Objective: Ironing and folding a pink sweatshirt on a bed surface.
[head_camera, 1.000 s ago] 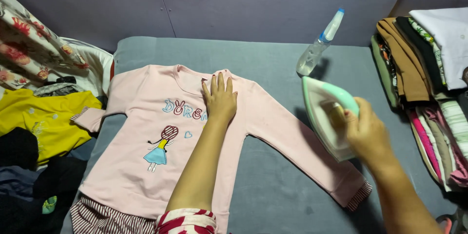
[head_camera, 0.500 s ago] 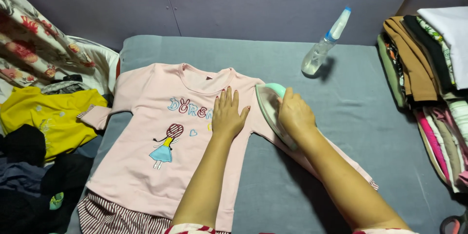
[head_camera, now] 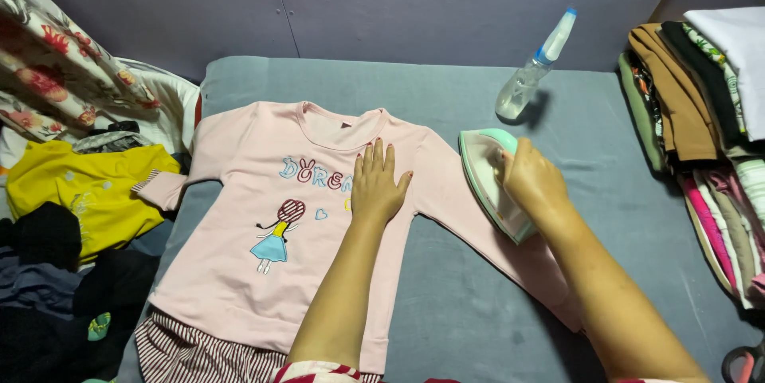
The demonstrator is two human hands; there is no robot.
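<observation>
A pink long-sleeved sweatshirt (head_camera: 263, 216) with a cartoon girl on its chest lies spread flat on a grey padded surface (head_camera: 446, 96). My left hand (head_camera: 378, 182) presses flat on its chest, fingers apart, just right of the picture. My right hand (head_camera: 534, 180) grips the handle of a mint-green and white iron (head_camera: 484, 172), which rests tilted on the sweatshirt's right sleeve near the shoulder. My right forearm covers the lower part of that sleeve.
A clear spray bottle (head_camera: 530, 72) with a blue nozzle lies behind the iron. Folded clothes (head_camera: 701, 120) are stacked at the right. A yellow garment (head_camera: 80, 192) and dark clothes are heaped at the left, beside floral fabric (head_camera: 56, 64). Striped cloth (head_camera: 191, 355) lies at the sweatshirt's hem.
My right hand carried the iron from the bare surface at the right onto the sweatshirt's right sleeve, then drew it back a little outward. My left hand stayed pressed on the chest.
</observation>
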